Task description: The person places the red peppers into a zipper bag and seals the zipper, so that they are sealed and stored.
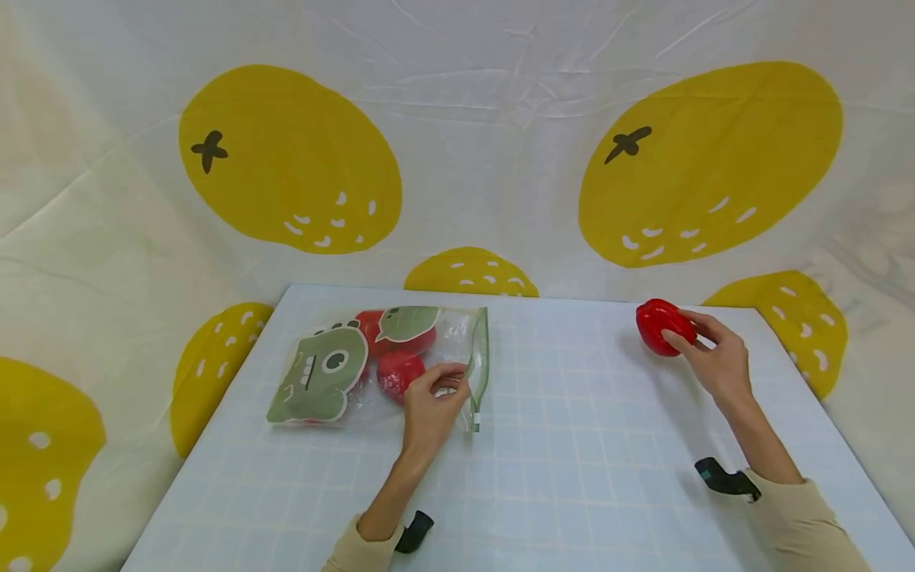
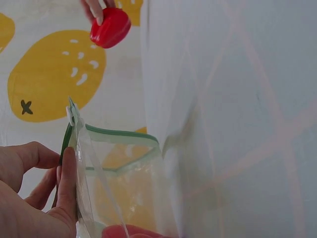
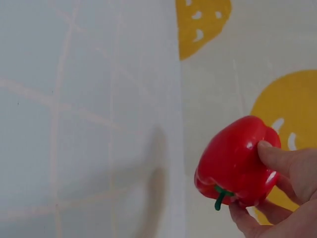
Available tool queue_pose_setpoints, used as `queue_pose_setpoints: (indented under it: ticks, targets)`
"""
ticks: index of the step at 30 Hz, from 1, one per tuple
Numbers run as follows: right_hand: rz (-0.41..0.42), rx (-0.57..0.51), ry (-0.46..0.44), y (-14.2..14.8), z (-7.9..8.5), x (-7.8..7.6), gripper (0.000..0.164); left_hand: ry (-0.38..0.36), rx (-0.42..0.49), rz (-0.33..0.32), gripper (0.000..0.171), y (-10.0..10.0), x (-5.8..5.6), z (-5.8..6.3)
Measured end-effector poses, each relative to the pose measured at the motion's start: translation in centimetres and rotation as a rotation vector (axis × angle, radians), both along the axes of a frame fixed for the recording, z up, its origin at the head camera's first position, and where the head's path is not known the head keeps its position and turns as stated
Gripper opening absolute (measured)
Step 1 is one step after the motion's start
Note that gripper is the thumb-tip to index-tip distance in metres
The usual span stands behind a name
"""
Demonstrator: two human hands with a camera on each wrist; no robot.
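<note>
My right hand (image 1: 717, 361) grips a red bell pepper (image 1: 659, 327) above the right back part of the table. In the right wrist view the pepper (image 3: 237, 161) shows a green stem, with the thumb on its side. At the left, my left hand (image 1: 434, 405) pinches the green-edged mouth of a clear zip bag (image 1: 446, 330). A green dinosaur print (image 1: 322, 377) covers part of the bag. Several red things lie inside, among them a round one (image 1: 399, 375); the print hides some. The left wrist view shows the bag's mouth (image 2: 124, 133) standing apart.
The table (image 1: 557, 477) has a pale blue checked cover. Behind it hangs a white cloth (image 1: 493, 159) with large yellow fruit prints. A dark wrist camera (image 1: 725, 478) sits at the right sleeve, another (image 1: 415, 532) at the left.
</note>
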State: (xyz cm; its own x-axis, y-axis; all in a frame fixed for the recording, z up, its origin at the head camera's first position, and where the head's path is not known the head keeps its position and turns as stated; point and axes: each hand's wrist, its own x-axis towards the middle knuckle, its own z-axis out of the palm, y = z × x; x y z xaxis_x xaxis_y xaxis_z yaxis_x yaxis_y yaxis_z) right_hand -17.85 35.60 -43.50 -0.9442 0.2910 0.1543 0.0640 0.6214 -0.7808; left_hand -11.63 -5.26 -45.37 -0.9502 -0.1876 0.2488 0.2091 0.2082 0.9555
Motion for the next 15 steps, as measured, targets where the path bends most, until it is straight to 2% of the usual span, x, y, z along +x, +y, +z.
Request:
queue_pose_setpoints:
  ticks: [9,15]
  targets:
    - [0.033,-0.064,-0.023,-2.2,0.3,-0.5,0.063,-0.013,-0.002,0.004,0.016,0.0,0.2,0.2]
    - [0.073,-0.11,-0.001,-3.6,0.4,-0.6,0.063,-0.013,-0.001,0.001,0.015,0.0,0.1,0.1]
